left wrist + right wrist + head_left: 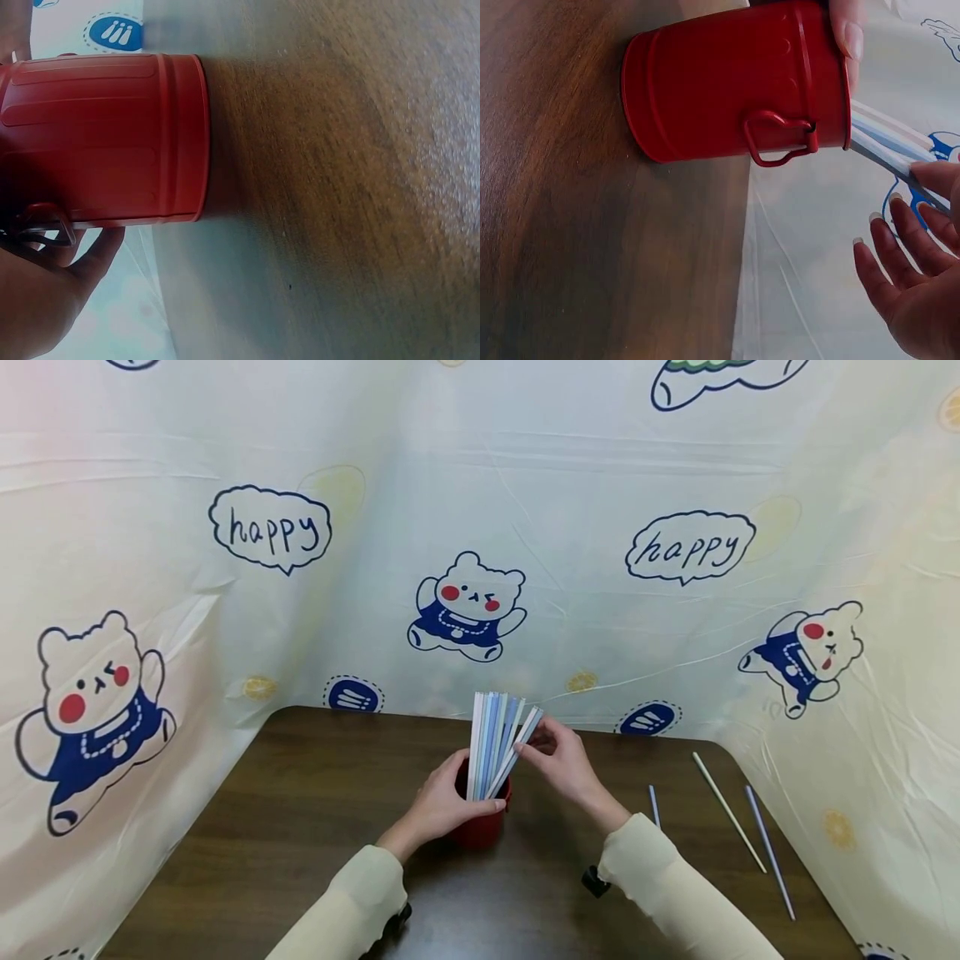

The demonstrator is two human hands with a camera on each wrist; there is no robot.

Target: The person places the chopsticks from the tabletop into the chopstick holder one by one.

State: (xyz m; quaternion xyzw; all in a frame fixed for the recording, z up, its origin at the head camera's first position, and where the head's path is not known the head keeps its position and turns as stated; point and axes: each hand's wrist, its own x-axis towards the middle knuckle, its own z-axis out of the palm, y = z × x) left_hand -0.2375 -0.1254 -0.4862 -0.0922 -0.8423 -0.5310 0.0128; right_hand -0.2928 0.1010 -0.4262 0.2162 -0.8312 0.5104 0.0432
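A small red metal bucket (pixel 480 835) with side handles stands on the table, holding a bunch of thin white, blue and pale green straws (pixel 491 739). My left hand (pixel 441 797) grips the bucket around its rim, thumb across the front. In the left wrist view, its fingers (pixel 101 251) show beside the handle. With thumb and fingertips, my right hand (pixel 558 756) pinches straws at the right side of the bunch, which lean outward over the rim. The right wrist view shows its other fingers spread loosely beside the straws (pixel 885 139). The straws' lower ends are hidden inside the bucket.
On the right of the brown wooden table (pixel 300 827) lie a pale green straw (pixel 729 812) and a bluish-purple straw (pixel 770 852). Another blue straw (pixel 654 806) is partly hidden by the right sleeve. A printed curtain (pixel 480 510) hangs behind the table and along its sides.
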